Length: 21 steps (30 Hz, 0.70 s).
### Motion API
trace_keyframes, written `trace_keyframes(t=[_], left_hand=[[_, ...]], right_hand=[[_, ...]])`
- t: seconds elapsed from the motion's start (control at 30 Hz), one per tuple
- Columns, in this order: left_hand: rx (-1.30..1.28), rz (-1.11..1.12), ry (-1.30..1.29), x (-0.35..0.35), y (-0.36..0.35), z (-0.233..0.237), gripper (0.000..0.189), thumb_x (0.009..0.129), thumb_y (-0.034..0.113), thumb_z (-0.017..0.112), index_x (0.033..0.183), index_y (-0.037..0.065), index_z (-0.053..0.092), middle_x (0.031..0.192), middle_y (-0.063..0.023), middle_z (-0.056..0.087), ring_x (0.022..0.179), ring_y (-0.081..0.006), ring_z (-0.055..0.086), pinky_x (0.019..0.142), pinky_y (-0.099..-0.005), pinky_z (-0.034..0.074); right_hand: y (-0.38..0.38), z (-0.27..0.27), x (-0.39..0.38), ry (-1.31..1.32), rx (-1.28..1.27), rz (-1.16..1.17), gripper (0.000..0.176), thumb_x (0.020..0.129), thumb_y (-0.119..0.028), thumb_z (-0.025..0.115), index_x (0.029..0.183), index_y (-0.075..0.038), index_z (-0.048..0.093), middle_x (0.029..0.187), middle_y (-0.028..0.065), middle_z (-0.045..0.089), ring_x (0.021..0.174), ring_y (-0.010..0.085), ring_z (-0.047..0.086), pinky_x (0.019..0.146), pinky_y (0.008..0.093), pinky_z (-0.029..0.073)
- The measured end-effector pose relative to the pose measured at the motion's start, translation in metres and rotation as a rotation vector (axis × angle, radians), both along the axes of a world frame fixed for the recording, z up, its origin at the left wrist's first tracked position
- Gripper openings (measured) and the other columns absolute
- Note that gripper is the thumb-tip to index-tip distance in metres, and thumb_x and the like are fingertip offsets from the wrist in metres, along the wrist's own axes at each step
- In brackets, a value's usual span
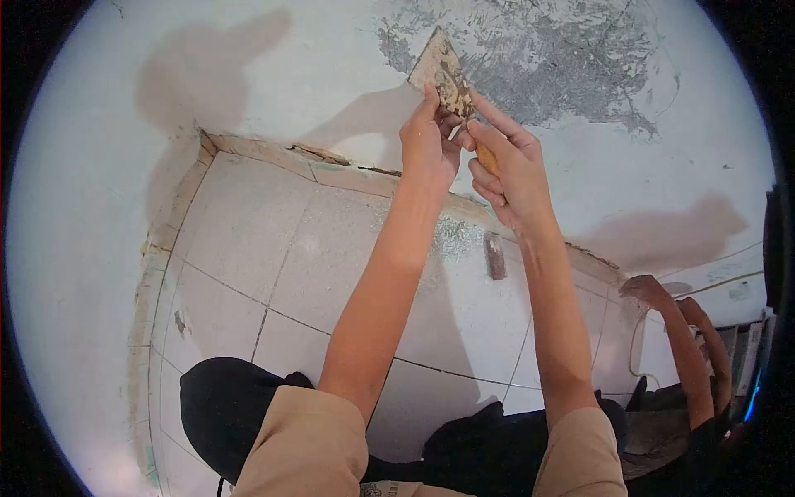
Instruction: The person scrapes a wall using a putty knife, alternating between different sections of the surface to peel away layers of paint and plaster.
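Observation:
A triangular scraper [443,70] with a stained, crusted blade lies against the wall beside a rough grey patch [571,70] where the paint is gone. My right hand [509,166] is wrapped round its orange-brown handle [488,159], with the index finger stretched toward the blade. My left hand [431,141] holds the lower left edge of the blade, thumb on its face. Both hands are close together, just above the ledge at the foot of the wall.
Paint flakes [455,238] and a small brown block [495,257] lie on the tiled floor [331,248] below the ledge [348,176]. Another person's hands and arms [683,331] are at the right, near the wall. A cable hangs there too.

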<state>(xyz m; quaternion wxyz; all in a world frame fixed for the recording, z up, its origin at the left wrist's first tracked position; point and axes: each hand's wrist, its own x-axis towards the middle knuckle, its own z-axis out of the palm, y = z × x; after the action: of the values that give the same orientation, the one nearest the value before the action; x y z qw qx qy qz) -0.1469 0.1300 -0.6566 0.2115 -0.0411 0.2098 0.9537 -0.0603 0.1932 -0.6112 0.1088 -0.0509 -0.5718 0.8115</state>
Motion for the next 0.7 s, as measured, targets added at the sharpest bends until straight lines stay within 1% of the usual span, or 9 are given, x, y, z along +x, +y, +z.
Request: trace_keyframes(t=[0.03, 0.17, 0.23, 0.33, 0.5, 0.53, 0.57, 0.63, 0.7], left_hand=[[-0.041, 0.013, -0.009, 0.001, -0.001, 0.001, 0.026, 0.090, 0.032, 0.053, 0.093, 0.007, 0.056, 0.073, -0.0024, 0.052, 0.061, -0.0130, 0.048, 0.046, -0.0268, 0.039], [-0.068, -0.049, 0.079, 0.001, -0.010, 0.001, 0.027, 0.090, 0.033, 0.053, 0.093, 0.007, 0.056, 0.073, -0.0016, 0.051, 0.061, -0.0132, 0.048, 0.048, -0.0267, 0.040], [-0.079, 0.012, 0.007, 0.000, -0.004, 0.004, 0.027, 0.090, 0.033, 0.053, 0.094, 0.007, 0.057, 0.074, -0.0009, 0.051, 0.059, -0.0127, 0.048, 0.050, -0.0261, 0.041], [-0.013, -0.047, 0.062, -0.004, -0.001, -0.006, 0.027, 0.091, 0.033, 0.051, 0.094, 0.007, 0.057, 0.075, -0.0012, 0.053, 0.062, -0.0131, 0.049, 0.053, -0.0272, 0.043], [-0.056, -0.002, 0.041, -0.004, 0.001, -0.007, 0.026, 0.091, 0.032, 0.051, 0.091, 0.007, 0.057, 0.076, -0.0019, 0.055, 0.066, -0.0129, 0.052, 0.054, -0.0272, 0.043], [-0.081, 0.026, 0.040, -0.004, 0.001, -0.008, 0.026, 0.091, 0.033, 0.050, 0.089, 0.008, 0.057, 0.076, -0.0018, 0.055, 0.067, -0.0126, 0.053, 0.054, -0.0269, 0.043], [-0.083, 0.002, 0.036, -0.006, -0.001, -0.008, 0.026, 0.091, 0.033, 0.050, 0.089, 0.008, 0.057, 0.076, -0.0018, 0.055, 0.067, -0.0126, 0.053, 0.054, -0.0269, 0.043], [-0.180, 0.046, 0.155, -0.017, -0.013, -0.004, 0.028, 0.092, 0.036, 0.049, 0.085, 0.009, 0.056, 0.073, -0.0015, 0.055, 0.065, -0.0122, 0.053, 0.053, -0.0251, 0.043], [-0.181, 0.063, 0.212, -0.030, -0.029, 0.005, 0.030, 0.092, 0.037, 0.047, 0.087, 0.009, 0.056, 0.075, -0.0015, 0.054, 0.066, -0.0122, 0.052, 0.053, -0.0258, 0.042]], right_hand=[[-0.004, 0.002, 0.002, -0.022, -0.005, -0.005, 0.043, 0.086, -0.006, 0.053, 0.128, 0.001, 0.044, 0.070, 0.0019, 0.055, 0.038, 0.0016, 0.032, 0.030, 0.0189, 0.019], [-0.009, 0.002, 0.002, -0.036, -0.024, 0.030, 0.044, 0.086, -0.006, 0.052, 0.129, 0.000, 0.043, 0.069, 0.0012, 0.055, 0.038, 0.0018, 0.031, 0.031, 0.0199, 0.020], [-0.003, -0.001, 0.001, -0.031, -0.041, 0.036, 0.044, 0.086, -0.006, 0.052, 0.129, 0.000, 0.044, 0.068, 0.0011, 0.055, 0.038, 0.0018, 0.031, 0.031, 0.0197, 0.020], [0.004, -0.006, -0.001, -0.014, 0.005, 0.000, 0.043, 0.086, -0.005, 0.051, 0.128, 0.000, 0.045, 0.069, 0.0011, 0.055, 0.038, 0.0017, 0.031, 0.031, 0.0193, 0.020], [0.004, -0.011, -0.004, 0.001, 0.055, -0.073, 0.040, 0.084, -0.004, 0.053, 0.124, 0.000, 0.049, 0.065, 0.0010, 0.055, 0.040, 0.0021, 0.033, 0.031, 0.0203, 0.022], [-0.002, -0.006, 0.001, -0.020, 0.031, -0.073, 0.037, 0.084, -0.004, 0.053, 0.121, 0.000, 0.053, 0.064, -0.0009, 0.053, 0.046, 0.0028, 0.035, 0.037, 0.0208, 0.028], [-0.005, -0.012, -0.004, -0.026, 0.029, -0.097, 0.037, 0.084, -0.004, 0.053, 0.121, 0.000, 0.053, 0.064, -0.0009, 0.053, 0.046, 0.0028, 0.035, 0.037, 0.0208, 0.028], [-0.012, -0.026, -0.022, 0.157, 0.217, -0.092, 0.038, 0.085, -0.006, 0.053, 0.123, -0.003, 0.052, 0.068, -0.0005, 0.053, 0.046, 0.0023, 0.038, 0.037, 0.0191, 0.029], [-0.030, -0.029, -0.041, 0.247, 0.242, -0.115, 0.036, 0.085, -0.007, 0.054, 0.121, -0.004, 0.054, 0.067, -0.0011, 0.053, 0.050, 0.0027, 0.040, 0.041, 0.0194, 0.033]])
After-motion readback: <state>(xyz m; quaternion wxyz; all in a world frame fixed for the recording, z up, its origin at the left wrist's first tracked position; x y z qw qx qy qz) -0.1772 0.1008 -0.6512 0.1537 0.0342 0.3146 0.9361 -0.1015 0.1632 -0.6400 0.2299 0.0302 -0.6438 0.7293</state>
